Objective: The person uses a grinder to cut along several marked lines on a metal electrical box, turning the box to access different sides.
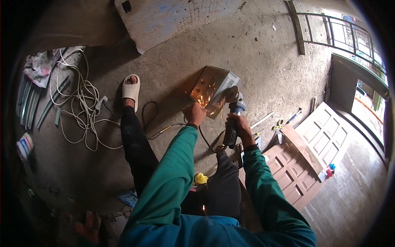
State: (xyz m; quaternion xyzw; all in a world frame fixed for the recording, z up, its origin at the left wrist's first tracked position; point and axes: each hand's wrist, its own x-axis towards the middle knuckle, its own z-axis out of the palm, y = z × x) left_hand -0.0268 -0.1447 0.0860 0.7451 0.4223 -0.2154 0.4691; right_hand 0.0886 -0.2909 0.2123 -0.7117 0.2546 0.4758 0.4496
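Both my forearms come in from the lower edge. My right hand [240, 125] grips the body of an angle grinder [233, 121], whose disc head sits at the right side of a metal box [212, 84] lying on the concrete floor. Orange sparks fly across the box's front. My left hand [195, 113] is closed at the box's lower left corner, just below the sparks; what its fingers hold is hidden. A black cord [202, 136] runs along the floor beneath my arms.
Tangled white cable [84, 115] and metal strips [29, 103] lie left, near my sandalled foot [131, 88]. A large board [173, 20] is at the top, a metal ladder-like frame [312, 41] upper right. Panelled doors [325, 131] lie right. A yellow bundle [200, 178] is between my legs.
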